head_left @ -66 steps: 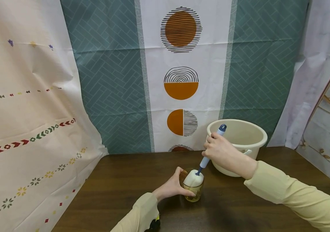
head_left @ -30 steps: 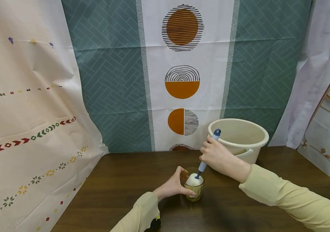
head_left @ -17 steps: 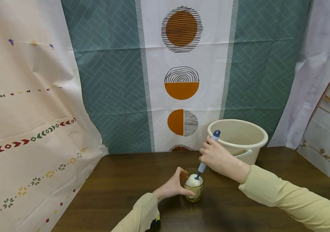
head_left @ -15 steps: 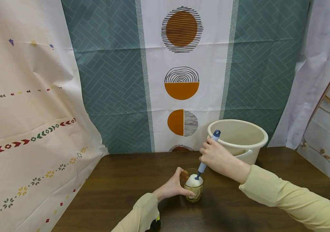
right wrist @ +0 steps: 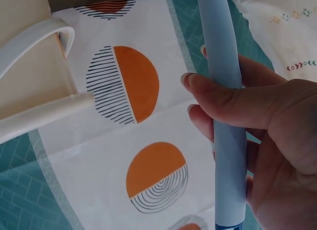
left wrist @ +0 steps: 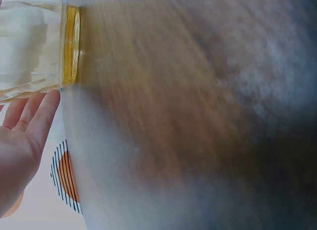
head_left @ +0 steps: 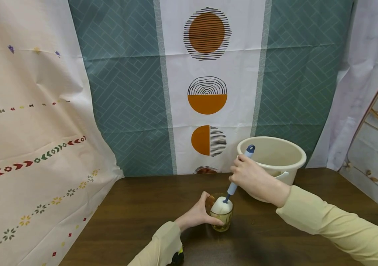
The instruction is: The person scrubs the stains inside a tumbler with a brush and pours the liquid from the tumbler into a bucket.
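Observation:
An amber glass (head_left: 221, 223) stands near the middle of the dark wooden table, with my left hand (head_left: 199, 213) holding it, thumb in front and fingers round the far side. In the left wrist view the glass (left wrist: 34, 47) lies sideways across the corner, and a pale shape shows through its wall. My right hand (head_left: 253, 178) grips the light blue handle of a cup brush (head_left: 232, 188). The brush's white sponge head sits in the glass, its rounded top at the rim. In the right wrist view, thumb and fingers wrap the blue handle (right wrist: 228, 161).
Behind my right hand stands a cream bucket (head_left: 295, 166) with a carrying handle, at the table's back right. The brown table (head_left: 136, 207) ends at a patterned hanging cloth (head_left: 129, 111). A small black and yellow thing (head_left: 177, 256) shows beside my left sleeve.
The brush went down into the glass from 2.2 to 1.0 seconds ago, and has since risen slightly, with more of the sponge showing. My left hand keeps its hold on the glass.

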The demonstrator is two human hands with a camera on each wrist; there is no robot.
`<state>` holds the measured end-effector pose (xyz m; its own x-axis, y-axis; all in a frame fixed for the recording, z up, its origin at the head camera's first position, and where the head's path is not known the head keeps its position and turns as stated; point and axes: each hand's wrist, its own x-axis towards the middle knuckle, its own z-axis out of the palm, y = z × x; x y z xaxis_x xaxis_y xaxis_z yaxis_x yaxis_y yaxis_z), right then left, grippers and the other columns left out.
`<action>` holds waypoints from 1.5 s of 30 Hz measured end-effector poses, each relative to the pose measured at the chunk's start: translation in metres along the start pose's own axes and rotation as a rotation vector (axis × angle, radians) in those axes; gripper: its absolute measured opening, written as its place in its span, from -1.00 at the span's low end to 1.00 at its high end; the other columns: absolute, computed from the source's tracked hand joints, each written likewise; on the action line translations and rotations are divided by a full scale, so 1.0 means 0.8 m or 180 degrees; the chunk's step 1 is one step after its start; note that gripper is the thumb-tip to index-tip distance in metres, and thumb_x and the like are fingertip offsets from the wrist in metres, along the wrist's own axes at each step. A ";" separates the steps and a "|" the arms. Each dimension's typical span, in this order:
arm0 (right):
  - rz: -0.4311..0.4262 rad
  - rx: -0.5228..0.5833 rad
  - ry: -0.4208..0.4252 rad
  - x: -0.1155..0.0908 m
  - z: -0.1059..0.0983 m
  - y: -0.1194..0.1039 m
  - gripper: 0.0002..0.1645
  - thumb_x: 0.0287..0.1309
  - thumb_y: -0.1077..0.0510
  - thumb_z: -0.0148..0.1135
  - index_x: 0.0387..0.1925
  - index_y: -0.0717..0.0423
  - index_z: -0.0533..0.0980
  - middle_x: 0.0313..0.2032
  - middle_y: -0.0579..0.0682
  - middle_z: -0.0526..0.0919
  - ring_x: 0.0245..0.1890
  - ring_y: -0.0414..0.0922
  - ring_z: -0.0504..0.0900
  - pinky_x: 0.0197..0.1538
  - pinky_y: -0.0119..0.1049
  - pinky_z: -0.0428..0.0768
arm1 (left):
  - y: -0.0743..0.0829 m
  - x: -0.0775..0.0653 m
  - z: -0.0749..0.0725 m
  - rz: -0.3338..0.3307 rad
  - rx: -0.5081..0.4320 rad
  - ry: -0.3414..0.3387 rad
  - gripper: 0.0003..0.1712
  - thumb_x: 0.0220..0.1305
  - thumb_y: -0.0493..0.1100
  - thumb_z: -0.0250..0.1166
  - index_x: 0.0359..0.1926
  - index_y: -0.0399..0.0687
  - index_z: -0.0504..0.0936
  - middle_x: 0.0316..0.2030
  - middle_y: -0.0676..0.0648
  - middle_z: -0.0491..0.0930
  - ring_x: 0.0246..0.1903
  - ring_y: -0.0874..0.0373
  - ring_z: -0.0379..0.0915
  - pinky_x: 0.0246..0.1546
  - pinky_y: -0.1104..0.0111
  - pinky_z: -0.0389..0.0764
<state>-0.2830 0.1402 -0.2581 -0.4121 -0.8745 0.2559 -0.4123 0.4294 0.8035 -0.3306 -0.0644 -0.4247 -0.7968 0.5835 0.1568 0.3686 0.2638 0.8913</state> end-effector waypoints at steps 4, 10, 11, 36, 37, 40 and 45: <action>0.0018 -0.0044 0.0004 0.001 -0.002 0.002 -0.82 -0.25 0.21 0.39 -0.63 -0.16 0.57 -0.61 -0.13 0.47 -0.48 -0.09 0.41 -0.25 -0.23 0.27 | 0.001 -0.001 0.000 0.0015 -0.0022 0.0001 -0.25 -0.16 -0.10 0.49 -0.06 -0.10 0.17 -0.18 -0.01 0.38 -0.18 0.17 0.35 -0.18 0.32 0.37; 0.0012 -0.0041 -0.0100 0.002 -0.005 0.003 -0.84 -0.25 0.19 0.37 -0.59 -0.16 0.58 -0.60 -0.13 0.47 -0.47 -0.09 0.42 -0.25 -0.24 0.27 | 0.000 -0.003 -0.001 0.0000 -0.0003 0.0013 -0.25 -0.16 -0.09 0.50 -0.06 -0.10 0.17 -0.18 -0.02 0.38 -0.18 0.17 0.34 -0.17 0.33 0.37; 0.0020 -0.0050 -0.0078 0.002 -0.005 0.003 -0.84 -0.24 0.19 0.38 -0.60 -0.16 0.58 -0.61 -0.13 0.46 -0.47 -0.09 0.42 -0.26 -0.24 0.27 | 0.000 -0.003 -0.001 -0.0002 0.0006 0.0016 -0.24 -0.17 -0.09 0.50 -0.06 -0.09 0.18 -0.18 -0.02 0.37 -0.18 0.17 0.34 -0.17 0.32 0.37; 0.0240 -0.0087 -0.0040 0.001 -0.009 0.009 -0.85 -0.31 0.16 0.45 -0.63 -0.09 0.59 -0.62 -0.07 0.45 -0.51 -0.09 0.40 -0.36 -0.24 0.24 | 0.001 0.001 0.000 0.0120 0.0027 0.0027 -0.27 -0.18 -0.12 0.50 -0.11 -0.09 0.16 -0.14 0.02 0.37 -0.15 0.19 0.36 -0.12 0.31 0.34; 0.0246 -0.0078 -0.0034 0.001 -0.009 0.009 -0.85 -0.31 0.16 0.44 -0.63 -0.09 0.59 -0.62 -0.07 0.45 -0.51 -0.09 0.40 -0.36 -0.24 0.24 | 0.001 0.001 0.000 0.0111 0.0027 0.0026 -0.27 -0.18 -0.12 0.50 -0.11 -0.09 0.16 -0.14 0.02 0.37 -0.15 0.19 0.36 -0.12 0.31 0.34; 0.0270 -0.0050 -0.0001 0.000 -0.009 0.009 -0.85 -0.31 0.17 0.44 -0.65 -0.08 0.58 -0.62 -0.06 0.45 -0.51 -0.08 0.40 -0.36 -0.23 0.23 | 0.002 0.000 0.000 0.0076 0.0033 0.0027 -0.27 -0.18 -0.11 0.50 -0.11 -0.07 0.16 -0.14 0.03 0.37 -0.15 0.21 0.35 -0.12 0.31 0.33; 0.0308 -0.0037 -0.0013 -0.001 -0.009 0.009 -0.84 -0.32 0.19 0.45 -0.65 -0.07 0.58 -0.62 -0.06 0.45 -0.52 -0.08 0.39 -0.35 -0.23 0.23 | 0.004 0.000 -0.001 0.0102 0.0005 0.0027 -0.27 -0.17 -0.16 0.50 -0.11 -0.09 0.16 -0.13 0.03 0.37 -0.14 0.21 0.35 -0.11 0.32 0.33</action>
<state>-0.2797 0.1424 -0.2483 -0.4529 -0.8280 0.3305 -0.3609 0.5092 0.7813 -0.3295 -0.0642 -0.4221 -0.7887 0.5850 0.1888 0.3947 0.2464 0.8852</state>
